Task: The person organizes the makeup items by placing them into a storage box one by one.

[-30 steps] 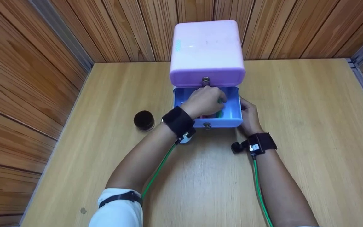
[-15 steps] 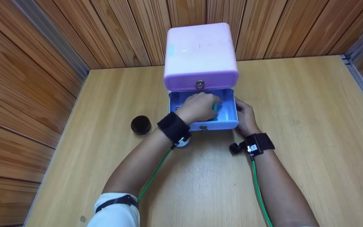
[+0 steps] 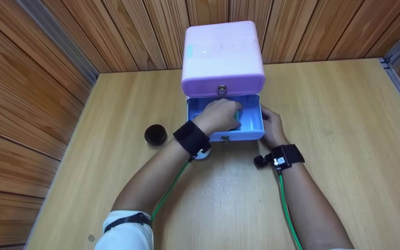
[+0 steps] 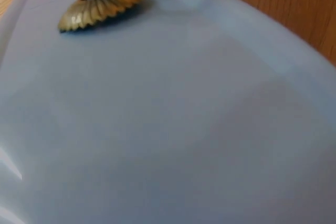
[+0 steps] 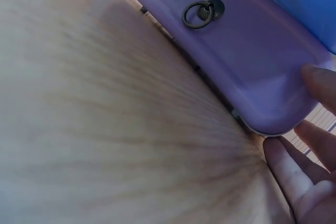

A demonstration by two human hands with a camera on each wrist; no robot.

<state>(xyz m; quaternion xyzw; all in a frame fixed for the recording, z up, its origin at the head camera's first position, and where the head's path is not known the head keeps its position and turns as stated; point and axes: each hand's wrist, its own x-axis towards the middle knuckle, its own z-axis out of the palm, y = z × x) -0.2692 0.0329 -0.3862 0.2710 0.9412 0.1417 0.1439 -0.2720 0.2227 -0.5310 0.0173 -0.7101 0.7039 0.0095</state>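
Note:
In the head view, a small drawer box [image 3: 222,52] with a pale pink top and purple front stands at the back of the table. Its blue drawer [image 3: 252,118] is pulled out. My left hand [image 3: 219,116] is inside it, thumb and forefinger pinching a green thing [image 3: 237,115] whose kind is mostly hidden. The left wrist view shows only the drawer's front and its brass ring pull [image 4: 102,6]. My right hand [image 3: 273,126] touches the box's right side; in the right wrist view its thumb and fingertips rest at the corner of the purple lower drawer [image 5: 247,56].
Left of the box stands a round container [image 3: 156,135] with a dark top. A white round thing [image 3: 202,154] shows partly beneath my left wrist. Wood-panel walls [image 3: 134,34] border the table [image 3: 227,194] at the back and sides. Green cables [image 3: 172,189] run along both forearms.
My left hand has shifted slightly left inside the drawer, its forefinger coming lower with the green thing. The right hand stays at the box's side. The head view has shifted slightly.

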